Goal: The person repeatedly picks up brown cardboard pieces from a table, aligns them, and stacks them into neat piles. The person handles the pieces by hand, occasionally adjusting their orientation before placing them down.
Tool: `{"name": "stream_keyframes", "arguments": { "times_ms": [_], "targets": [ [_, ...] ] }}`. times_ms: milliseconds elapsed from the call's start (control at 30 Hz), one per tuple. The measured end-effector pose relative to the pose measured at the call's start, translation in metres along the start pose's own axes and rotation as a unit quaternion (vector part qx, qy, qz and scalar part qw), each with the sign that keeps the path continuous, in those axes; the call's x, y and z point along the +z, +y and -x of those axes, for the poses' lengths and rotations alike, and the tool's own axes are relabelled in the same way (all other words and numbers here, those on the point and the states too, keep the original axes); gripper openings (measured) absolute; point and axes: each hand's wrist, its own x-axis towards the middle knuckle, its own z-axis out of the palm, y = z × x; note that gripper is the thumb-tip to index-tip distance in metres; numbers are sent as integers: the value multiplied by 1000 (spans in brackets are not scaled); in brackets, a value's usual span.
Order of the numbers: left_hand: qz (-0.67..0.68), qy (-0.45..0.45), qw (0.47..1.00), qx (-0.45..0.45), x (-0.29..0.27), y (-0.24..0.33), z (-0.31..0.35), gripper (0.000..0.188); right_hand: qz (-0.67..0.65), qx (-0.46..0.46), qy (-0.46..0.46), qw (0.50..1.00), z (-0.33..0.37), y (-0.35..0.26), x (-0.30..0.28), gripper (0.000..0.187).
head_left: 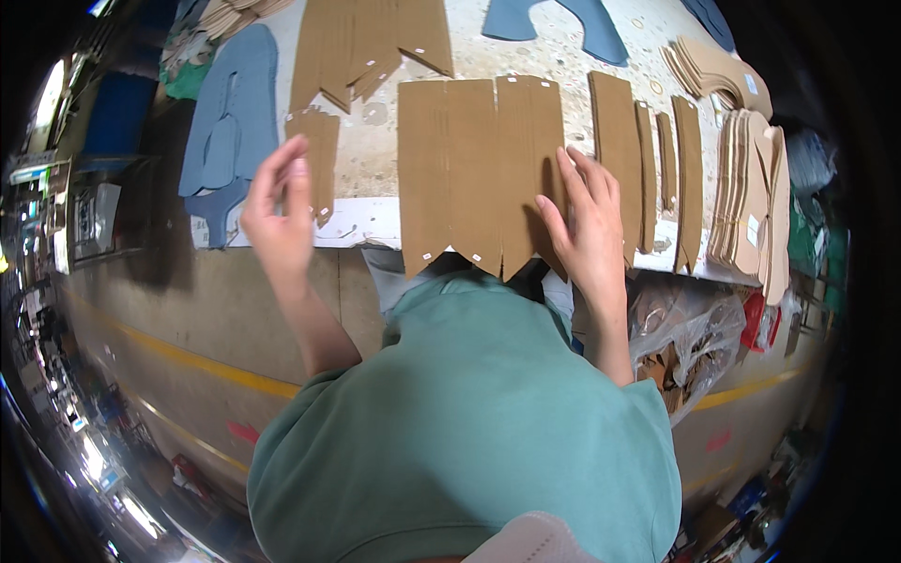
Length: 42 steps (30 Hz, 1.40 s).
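Note:
Brown flat fabric-like panels [469, 169] with pointed lower ends lie side by side in front of me, overhanging the table's near edge. Small white tags mark their ends. My right hand [589, 211] is over the right edge of these panels, open, its thumb apart from the fingers. To the left, my left hand [280, 211] is raised beside a short brown strip [324, 164], loosely curled and slightly blurred. A gap shows between its thumb and fingers, and I see nothing in it. Whether it touches the strip is unclear.
More brown panels [371, 42] lie farther back. Blue cut pieces [235, 103] sit at the left, another blue curved piece [601, 33] at the back. Narrow brown strips [615, 122] and stacked beige pieces [741, 197] are at the right. A clear plastic bag [690, 338] hangs below the edge.

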Motion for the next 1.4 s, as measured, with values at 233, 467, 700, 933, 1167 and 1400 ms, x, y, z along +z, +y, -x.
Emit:
{"name": "stream_keyframes", "arguments": {
  "times_ms": [233,467,700,933,1167,1400],
  "targets": [
    [-26,132,990,-41,-49,-31,3,19,35,-83,12,996,-27,-13,56,62],
    [-102,124,986,-47,-38,-37,7,11,51,-94,-1,994,-25,-4,62,60],
    [-237,70,969,-14,-34,-47,-33,10,54,-89,-11,995,-25,-7,60,59],
    [-299,-31,946,126,-32,-68,-82,14,59,-87,-16,994,-25,-8,58,59],
    [-344,-11,927,146,-21,-80,-76,14,45,-87,-11,995,-25,-7,59,60],
    [-153,-44,982,104,-28,-74,-77,11,40,-91,-11,995,-24,-6,59,60]
  ]
}}
